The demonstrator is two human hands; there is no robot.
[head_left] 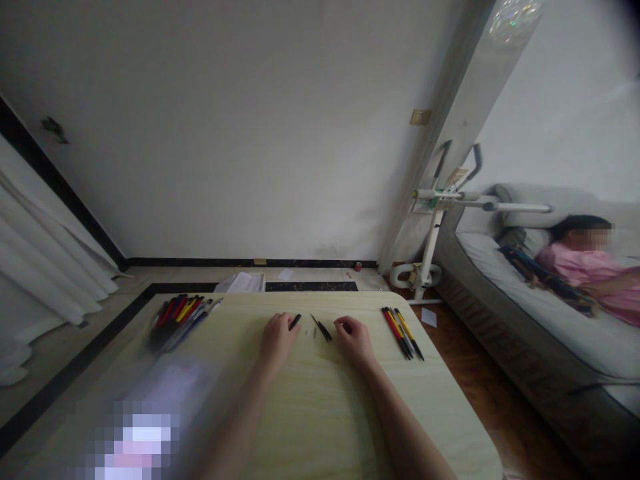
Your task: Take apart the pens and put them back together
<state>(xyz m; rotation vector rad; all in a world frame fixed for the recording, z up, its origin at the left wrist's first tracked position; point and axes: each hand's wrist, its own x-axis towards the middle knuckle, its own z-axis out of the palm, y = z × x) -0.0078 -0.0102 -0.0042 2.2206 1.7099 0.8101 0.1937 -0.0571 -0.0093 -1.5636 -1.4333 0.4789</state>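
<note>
My left hand point(279, 338) is closed around a short black pen piece point(295, 322), perhaps a cap or barrel end. My right hand point(355, 339) has its fingers curled in a pinch, and whatever may be in them is hidden. Between the hands, a dark slim pen part point(324, 331) lies on the table with a thin pointed piece point(314, 320) by its far end. Two tiny pale bits, too small to name, rest just left of it. To the right of my right hand, several pens point(403, 333) in red, yellow and grey with black ends lie side by side.
A pile of mixed pens point(180, 317) is at the table's far left. A blurred bright object point(175, 380) lies at the near left of the wooden table point(310, 413). Beyond the right edge stand exercise equipment point(433, 240) and a bed point(500, 267) with a person in pink.
</note>
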